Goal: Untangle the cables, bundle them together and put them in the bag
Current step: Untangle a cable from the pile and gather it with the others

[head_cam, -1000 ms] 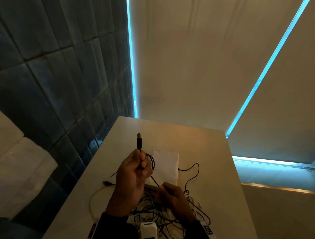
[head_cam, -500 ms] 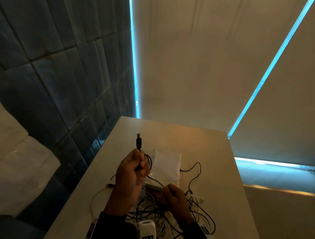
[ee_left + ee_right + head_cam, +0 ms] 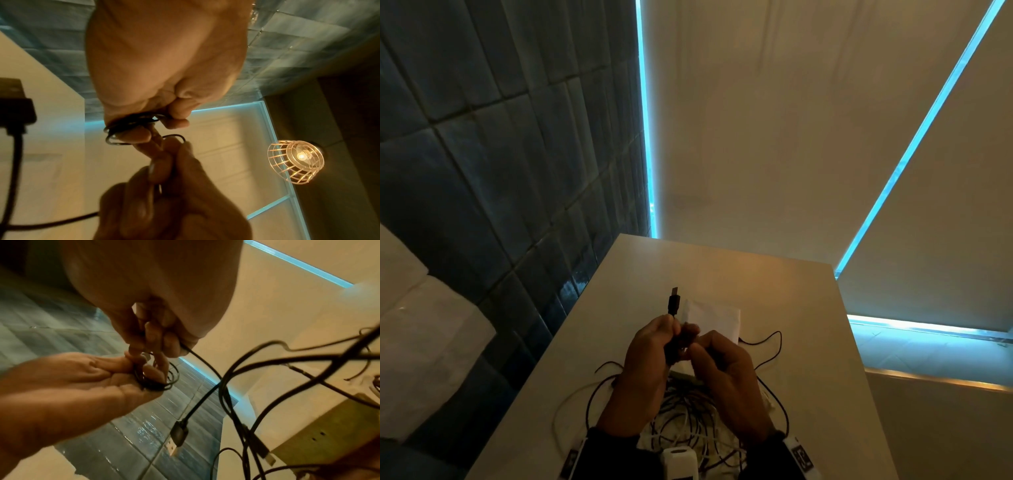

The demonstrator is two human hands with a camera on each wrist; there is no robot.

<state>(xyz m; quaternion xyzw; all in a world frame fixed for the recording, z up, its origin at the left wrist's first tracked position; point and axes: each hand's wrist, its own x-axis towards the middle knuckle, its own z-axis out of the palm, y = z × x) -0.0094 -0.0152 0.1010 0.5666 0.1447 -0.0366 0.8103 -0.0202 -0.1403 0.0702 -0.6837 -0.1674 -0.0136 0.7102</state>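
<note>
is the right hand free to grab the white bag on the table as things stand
Probably not yet. The right hand pinches the black cable that the left hand holds coiled. The white bag lies just beyond them, nothing blocking it, so letting go would suffice.

A pale rectangular table [image 3: 774, 291] is standing against a dark tiled wall, its smooth top catching warm light toward the far end. A flat white bag [image 3: 717, 317] is lying near the middle of the surface. On the near side of it, a tangle of black and white cables [image 3: 688, 421] is sprawling across the tabletop, with single black strands looping out to the left [image 3: 589, 404] and right [image 3: 774, 337] of the heap, the right one reaching just beside the bag's edge.
</note>
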